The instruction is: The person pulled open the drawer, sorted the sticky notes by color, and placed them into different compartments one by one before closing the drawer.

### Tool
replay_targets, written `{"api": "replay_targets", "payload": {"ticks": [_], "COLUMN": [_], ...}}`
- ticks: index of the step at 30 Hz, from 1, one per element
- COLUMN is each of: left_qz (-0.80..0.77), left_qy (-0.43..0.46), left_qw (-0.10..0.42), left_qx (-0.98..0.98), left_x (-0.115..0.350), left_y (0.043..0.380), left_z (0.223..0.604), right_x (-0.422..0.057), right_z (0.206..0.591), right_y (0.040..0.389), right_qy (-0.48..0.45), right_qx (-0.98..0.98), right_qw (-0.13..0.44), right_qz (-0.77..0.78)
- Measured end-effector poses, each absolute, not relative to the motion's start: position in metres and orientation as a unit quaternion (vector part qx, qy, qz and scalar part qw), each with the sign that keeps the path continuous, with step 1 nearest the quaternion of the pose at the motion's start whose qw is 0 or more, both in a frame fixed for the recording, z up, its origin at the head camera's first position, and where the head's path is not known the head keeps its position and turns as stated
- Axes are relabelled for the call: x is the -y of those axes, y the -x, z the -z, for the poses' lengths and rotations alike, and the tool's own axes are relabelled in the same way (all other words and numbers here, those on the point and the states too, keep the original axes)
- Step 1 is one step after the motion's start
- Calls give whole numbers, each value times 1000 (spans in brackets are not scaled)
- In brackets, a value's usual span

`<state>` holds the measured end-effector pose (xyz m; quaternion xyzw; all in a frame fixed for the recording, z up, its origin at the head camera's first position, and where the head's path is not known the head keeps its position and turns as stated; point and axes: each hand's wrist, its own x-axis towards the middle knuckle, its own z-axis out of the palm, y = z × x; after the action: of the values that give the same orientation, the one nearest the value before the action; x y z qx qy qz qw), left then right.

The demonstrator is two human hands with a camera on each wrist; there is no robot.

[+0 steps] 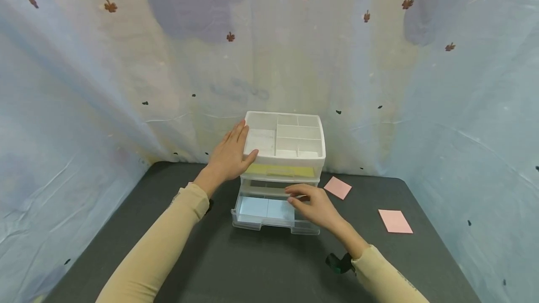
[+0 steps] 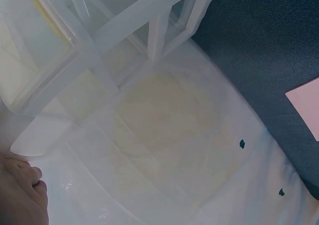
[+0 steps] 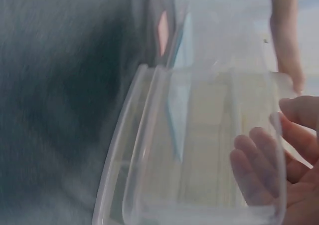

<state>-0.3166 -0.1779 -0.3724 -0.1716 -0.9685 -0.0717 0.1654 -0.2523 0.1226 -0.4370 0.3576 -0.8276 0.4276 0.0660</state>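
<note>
A white organizer (image 1: 300, 132) with a divided top tray and clear drawers stands on the dark table. My left hand (image 1: 229, 155) rests against its upper left side, fingers extended and thumb over the front rim. The lower clear drawer (image 1: 252, 220) is pulled out, with light blue paper squares (image 1: 254, 206) lying side by side inside. Over the drawer's right part hovers my right hand (image 1: 313, 205), its fingers loosely bent and holding nothing visible. In the right wrist view, the right-hand fingers (image 3: 259, 155) show through clear plastic. Yellow paper (image 1: 280, 170) shows in the drawer above, which is closed.
Two pink paper squares lie on the table to the right: one pink square (image 1: 338, 188) beside the organizer, another pink square (image 1: 395, 221) farther right. Behind the table (image 1: 261, 270) hangs a pale patterned curtain (image 1: 286, 69), which also runs along both sides.
</note>
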Motion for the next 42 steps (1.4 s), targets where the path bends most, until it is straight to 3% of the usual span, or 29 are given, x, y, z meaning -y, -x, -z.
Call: {"api": "replay_targets", "payload": {"ticks": [7, 27, 38, 42], "left_qz": [76, 82, 87, 90], "left_qy": [172, 170, 175, 176], "left_qw": [167, 166, 164, 166], "left_qx": [968, 968, 967, 966], "left_x": [177, 177, 177, 178], "left_y": [317, 317, 316, 317], "left_z": [374, 375, 371, 372], "right_x": [-122, -97, -84, -77], "right_z": [441, 475, 507, 513], "right_y": [235, 183, 172, 168], "right_qy": [-325, -399, -330, -256], "right_qx": [776, 622, 625, 624], "right_qw": [59, -38, -98, -130], "right_qz": [-537, -672, -700, -727]}}
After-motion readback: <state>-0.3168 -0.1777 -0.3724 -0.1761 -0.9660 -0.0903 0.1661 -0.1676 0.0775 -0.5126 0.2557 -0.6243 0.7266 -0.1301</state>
